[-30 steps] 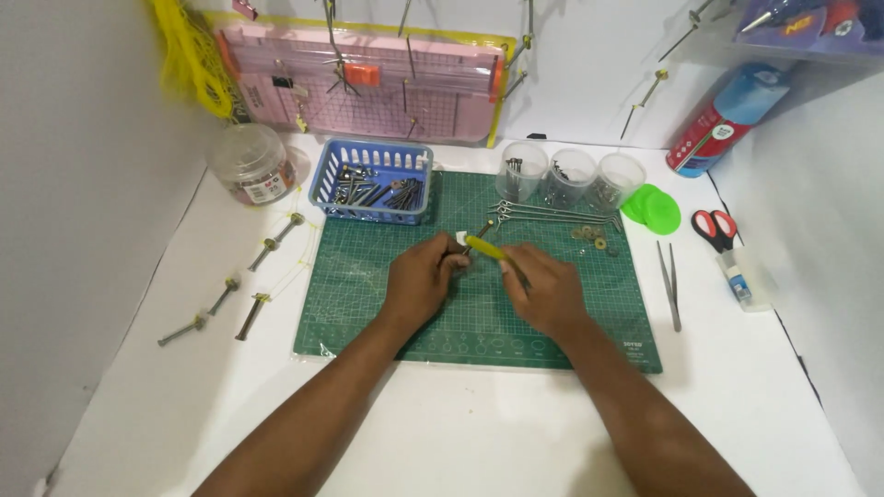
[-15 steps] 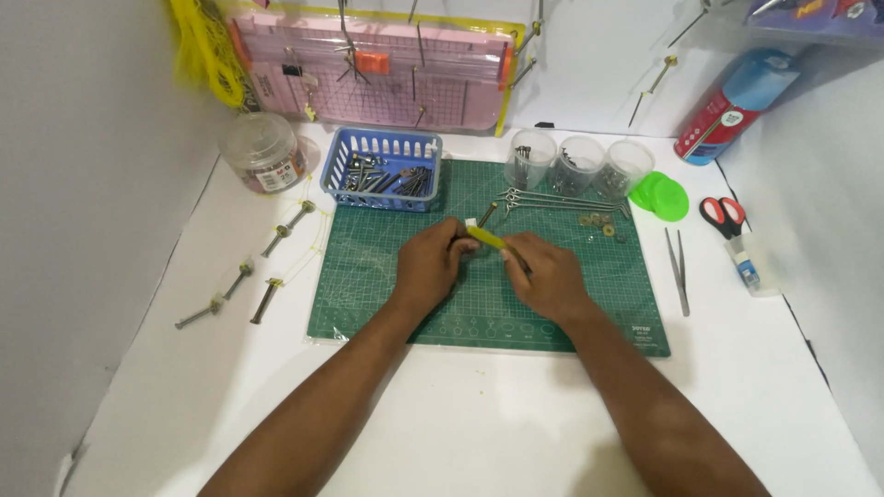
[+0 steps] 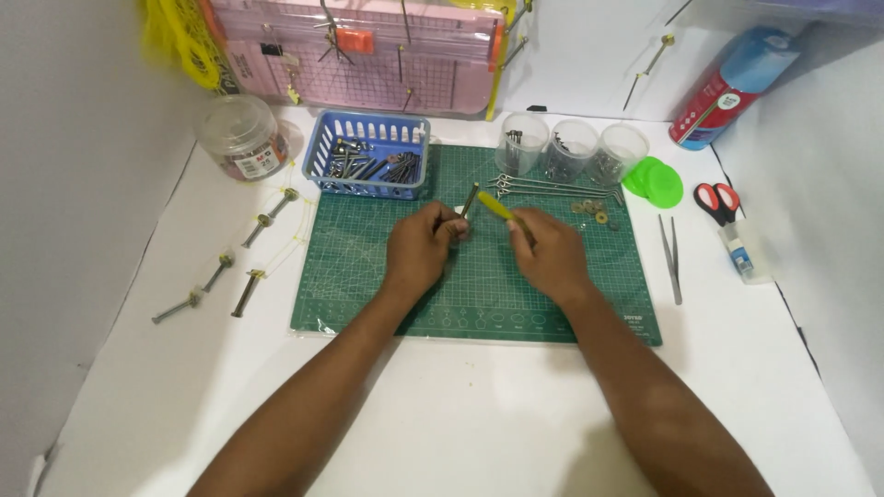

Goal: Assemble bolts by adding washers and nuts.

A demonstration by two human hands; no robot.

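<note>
White tabletop fills the view, boxed in by pale walls, with a green cutting mat laid across its middle. Both hands work over the upper centre of that mat.

At the left hand, the grip is closed: the fingers pinch the lower end of a bolt, a slim dark rod with a brassy look. Its long axis runs up and slightly right from the fingertips, toward the far edge of the mat, tilted rather than flat. At the right hand, the grip is likewise closed, around a yellow-handled tool. That tool's long axis slants up and to the left from the fist, so its free end points at the bolt. The two tips sit just beside each other; whether they touch is too small to tell.

So the bolt lies to the left of the tool's end and is nearer the left hand, which already has it.

Beyond the hands, a blue basket holds more bolts, and three clear cups stand with green lids next to them. Long rods and small washers lie on the mat just behind the right hand. Tweezers and scissors rest off to the right, a round jar and several assembled bolts off to the left.
</note>
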